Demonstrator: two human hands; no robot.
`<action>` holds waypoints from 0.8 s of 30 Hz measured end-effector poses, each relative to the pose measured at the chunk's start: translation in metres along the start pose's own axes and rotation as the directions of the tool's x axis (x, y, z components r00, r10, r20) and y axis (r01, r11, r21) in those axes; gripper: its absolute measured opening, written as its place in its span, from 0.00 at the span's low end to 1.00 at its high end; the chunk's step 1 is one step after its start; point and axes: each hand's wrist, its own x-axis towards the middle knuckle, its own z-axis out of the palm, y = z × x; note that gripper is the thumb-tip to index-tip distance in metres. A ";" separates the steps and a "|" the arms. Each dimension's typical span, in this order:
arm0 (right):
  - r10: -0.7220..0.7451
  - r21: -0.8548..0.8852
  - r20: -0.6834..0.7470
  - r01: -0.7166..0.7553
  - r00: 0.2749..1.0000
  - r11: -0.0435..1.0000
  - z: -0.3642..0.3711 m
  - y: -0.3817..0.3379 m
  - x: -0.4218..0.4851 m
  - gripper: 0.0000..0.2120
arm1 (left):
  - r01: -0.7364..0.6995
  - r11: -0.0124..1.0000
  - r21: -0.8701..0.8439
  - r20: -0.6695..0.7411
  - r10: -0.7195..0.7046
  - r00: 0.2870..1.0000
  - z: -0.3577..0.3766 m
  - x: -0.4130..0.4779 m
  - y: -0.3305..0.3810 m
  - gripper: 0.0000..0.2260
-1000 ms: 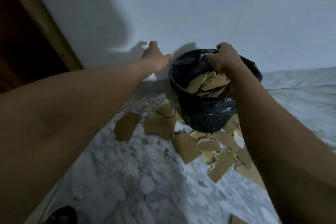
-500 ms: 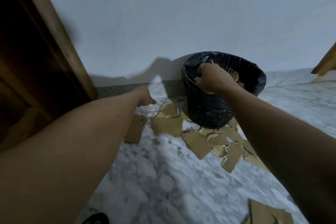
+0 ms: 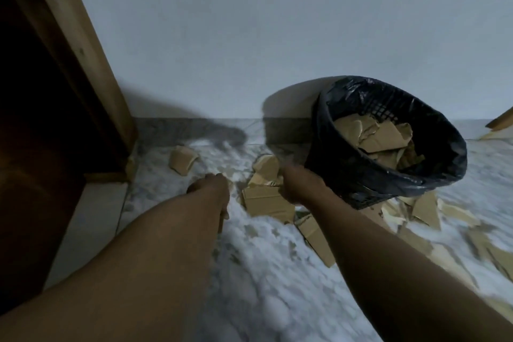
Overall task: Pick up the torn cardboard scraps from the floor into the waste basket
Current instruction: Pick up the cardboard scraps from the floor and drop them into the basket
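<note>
Head view: both forearms reach down over the marble floor [image 3: 266, 280]. Left hand [image 3: 209, 184] and right hand [image 3: 298, 183] are blurred; I cannot tell either grip's state. Cardboard scraps [image 3: 268, 203] lie just beyond them, more inside the tilted waste basket [image 3: 358, 175] by the wall [image 3: 249, 36].

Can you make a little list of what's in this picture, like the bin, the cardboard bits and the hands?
basket: black waste basket with bag liner, by the wall, cardboard inside
floor scraps: torn cardboard scraps scattered on marble floor
lone scrap: curled piece near wooden door frame
left hand: low over floor
right hand: reaching at scraps beside basket, blurred
</note>
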 end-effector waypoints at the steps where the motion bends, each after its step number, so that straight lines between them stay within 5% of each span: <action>1: 0.000 0.006 0.036 0.000 0.999 1.000 0.014 0.000 0.008 0.17 | 0.002 1.000 0.010 -0.019 -0.002 1.000 0.006 0.004 0.003 0.31; 5: -0.004 -0.010 0.075 0.005 0.997 1.000 0.070 0.001 0.021 0.26 | -0.081 0.982 0.170 -0.180 0.112 0.977 0.022 0.016 0.013 0.16; 9: -0.036 0.071 0.116 0.028 0.993 0.997 0.093 0.009 0.021 0.34 | -0.159 0.979 0.130 -0.238 0.186 0.953 0.025 0.007 0.016 0.03; 14: -0.061 0.017 0.127 0.059 0.990 0.998 0.089 0.011 0.031 0.41 | -0.286 0.957 0.055 -0.110 0.291 0.950 0.013 -0.005 -0.002 0.13; 17: -0.075 0.009 0.179 0.074 0.981 0.997 0.085 0.012 0.041 0.44 | -0.352 0.933 -0.072 -0.035 0.350 0.936 0.015 0.009 -0.022 0.08; 22: -0.055 -0.062 0.196 0.068 0.979 0.996 0.079 0.009 0.055 0.56 | -0.237 0.925 -0.297 -0.094 0.219 0.971 0.000 0.013 -0.063 0.10; 24: -0.088 -0.126 0.152 0.107 0.985 0.986 0.079 0.006 0.057 0.52 | -0.182 0.913 -0.365 -0.121 0.147 0.982 -0.002 0.017 -0.074 0.12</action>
